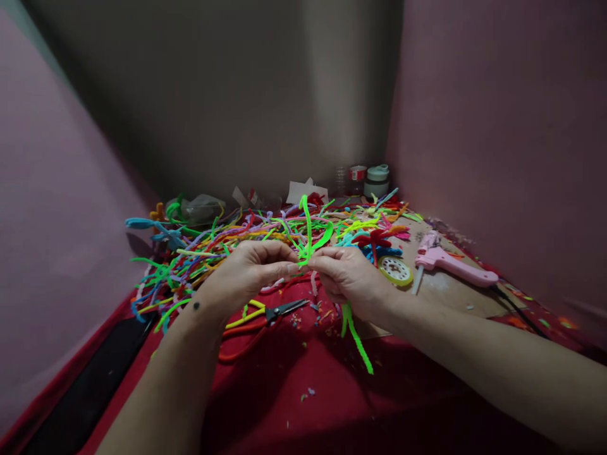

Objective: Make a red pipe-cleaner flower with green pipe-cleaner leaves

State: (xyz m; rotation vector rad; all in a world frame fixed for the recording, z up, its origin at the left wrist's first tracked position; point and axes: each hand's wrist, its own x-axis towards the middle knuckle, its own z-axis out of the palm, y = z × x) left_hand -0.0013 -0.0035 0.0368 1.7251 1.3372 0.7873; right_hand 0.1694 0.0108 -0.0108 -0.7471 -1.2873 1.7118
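Note:
Bright green pipe cleaners (309, 227) are pinched between my two hands at the middle of the view. My left hand (256, 268) has thumb and forefinger closed on their left side. Just beside it, my right hand (348, 275) grips them with closed fingers. One green strand stands upright with a bent tip, and a looped, leaf-like piece leans right. More green ends (358, 347) hang below my right hand. Under the hands, scissors (265, 316) with yellow and red handles lie on the red cloth (284, 392).
Many coloured pipe cleaners (213, 249) are heaped behind my hands. To the right lie a roll of tape (396, 270) and a pink glue gun (450, 262) on a board. Jars (377, 181) stand at the back; a black object (95, 379) lies left.

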